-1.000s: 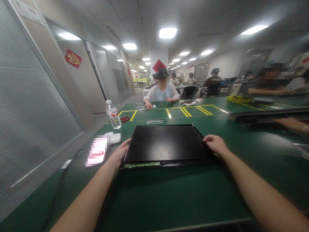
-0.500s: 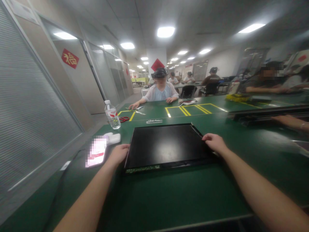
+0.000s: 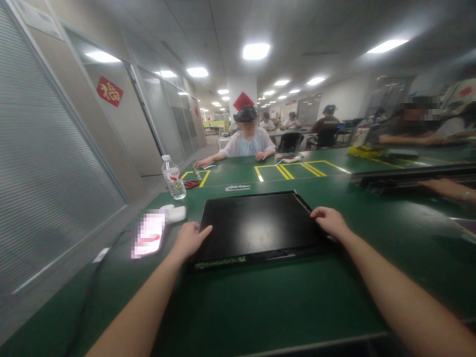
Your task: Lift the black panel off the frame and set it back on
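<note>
A flat black panel [image 3: 256, 225] lies on the green table [image 3: 260, 302] in front of me, with a strip of green circuit board along its near edge. My left hand [image 3: 190, 239] grips the panel's left edge, thumb lying on top of it. My right hand [image 3: 329, 220] holds the right edge with curled fingers.
A phone [image 3: 148, 235] and a white case [image 3: 174, 213] lie left of the panel, with a cable running off the table. A water bottle [image 3: 173, 177] and red scissors [image 3: 191, 184] stand further back. A person [image 3: 247, 139] sits opposite. Another black panel [image 3: 412, 177] and a co-worker's arm [image 3: 449, 188] are at right.
My left thumb has come up onto the panel's top face. The panel has settled flat. The person opposite has shifted a hand along the table.
</note>
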The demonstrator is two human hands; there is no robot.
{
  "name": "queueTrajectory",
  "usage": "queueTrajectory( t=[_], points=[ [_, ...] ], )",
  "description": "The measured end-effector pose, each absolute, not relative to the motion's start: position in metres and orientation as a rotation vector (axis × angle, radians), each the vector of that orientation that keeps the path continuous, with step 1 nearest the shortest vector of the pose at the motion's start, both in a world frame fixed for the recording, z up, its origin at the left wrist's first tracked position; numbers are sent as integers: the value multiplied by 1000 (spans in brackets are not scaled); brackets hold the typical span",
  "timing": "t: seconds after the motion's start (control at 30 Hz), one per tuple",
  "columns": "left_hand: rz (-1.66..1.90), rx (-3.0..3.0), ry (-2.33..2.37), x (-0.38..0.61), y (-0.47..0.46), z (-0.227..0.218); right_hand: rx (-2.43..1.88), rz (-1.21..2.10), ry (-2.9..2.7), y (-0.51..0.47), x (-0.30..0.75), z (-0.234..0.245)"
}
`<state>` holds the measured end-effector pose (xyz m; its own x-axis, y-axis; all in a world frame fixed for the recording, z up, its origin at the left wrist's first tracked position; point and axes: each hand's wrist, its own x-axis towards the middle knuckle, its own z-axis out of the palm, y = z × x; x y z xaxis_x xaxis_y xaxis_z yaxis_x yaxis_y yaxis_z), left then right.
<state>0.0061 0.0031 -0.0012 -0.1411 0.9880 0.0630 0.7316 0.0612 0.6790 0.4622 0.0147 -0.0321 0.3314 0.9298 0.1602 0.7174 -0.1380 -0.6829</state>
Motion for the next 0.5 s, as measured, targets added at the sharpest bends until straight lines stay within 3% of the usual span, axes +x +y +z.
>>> queueTrajectory(
  t=[0.5],
  points=[
    [1238, 1554, 1570, 5, 8, -7, -1742, 546, -1166, 29, 477, -44]
  ],
)
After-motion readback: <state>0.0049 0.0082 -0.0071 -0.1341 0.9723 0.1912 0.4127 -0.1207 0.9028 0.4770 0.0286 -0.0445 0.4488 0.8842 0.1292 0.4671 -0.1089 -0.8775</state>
